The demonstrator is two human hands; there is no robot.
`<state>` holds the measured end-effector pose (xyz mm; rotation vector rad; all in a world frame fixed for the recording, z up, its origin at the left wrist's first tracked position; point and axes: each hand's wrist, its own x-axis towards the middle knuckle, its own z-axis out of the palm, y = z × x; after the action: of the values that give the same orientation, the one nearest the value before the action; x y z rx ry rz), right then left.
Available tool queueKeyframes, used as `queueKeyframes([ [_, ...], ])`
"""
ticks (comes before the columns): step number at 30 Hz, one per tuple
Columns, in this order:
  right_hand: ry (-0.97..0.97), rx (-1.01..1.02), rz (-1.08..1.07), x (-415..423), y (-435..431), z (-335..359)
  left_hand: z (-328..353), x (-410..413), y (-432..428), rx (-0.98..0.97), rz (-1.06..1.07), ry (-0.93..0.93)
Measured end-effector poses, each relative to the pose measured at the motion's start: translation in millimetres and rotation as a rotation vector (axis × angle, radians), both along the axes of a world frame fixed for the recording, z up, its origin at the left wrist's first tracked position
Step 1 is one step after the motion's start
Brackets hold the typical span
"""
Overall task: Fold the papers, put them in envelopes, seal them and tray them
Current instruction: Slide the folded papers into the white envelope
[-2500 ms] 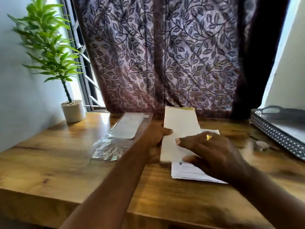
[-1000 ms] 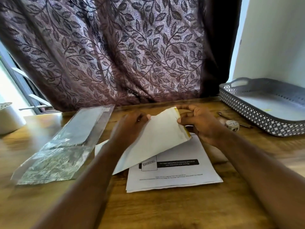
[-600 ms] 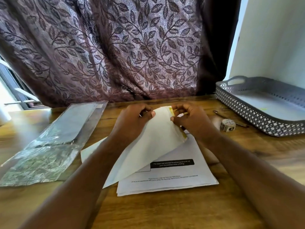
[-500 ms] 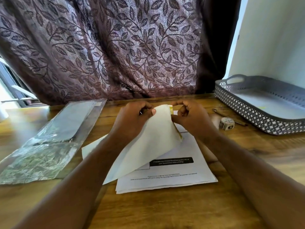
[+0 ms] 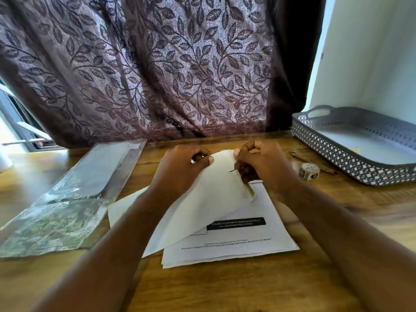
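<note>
Envelope [image 5: 202, 206], white: far end was pinched by left grip [image 5: 181, 171] and right grip [image 5: 264, 164], above papers [image 5: 247, 245] on the desk [image 5: 225, 291]. Tray [image 5: 337, 157] stood at the right edge.

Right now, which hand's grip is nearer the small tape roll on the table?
Right. The right-hand grip, pinching the envelope, sits just left of the tape roll, apart from it. The left-hand grip holds the same envelope farther left.

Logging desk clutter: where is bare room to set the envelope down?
Bare wood runs along the near edge below the paper stack, and right of the stack in front of the tray. Crowded: tape roll and pen beside the tray.
</note>
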<state>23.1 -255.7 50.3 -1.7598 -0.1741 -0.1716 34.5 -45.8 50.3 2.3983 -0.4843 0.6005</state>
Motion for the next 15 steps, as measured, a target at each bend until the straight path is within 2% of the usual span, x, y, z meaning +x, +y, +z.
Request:
queueKeyframes([
  [8, 0.405, 0.124, 0.194, -1.8, 1.2, -1.1, 1.2, 0.2, -0.3, 0.018, 0.027, 0.023],
  [15, 0.537, 0.29, 0.436, -7.3, 0.9, 4.7, 4.8, -2.8, -1.3, -0.018, 0.001, -0.012],
])
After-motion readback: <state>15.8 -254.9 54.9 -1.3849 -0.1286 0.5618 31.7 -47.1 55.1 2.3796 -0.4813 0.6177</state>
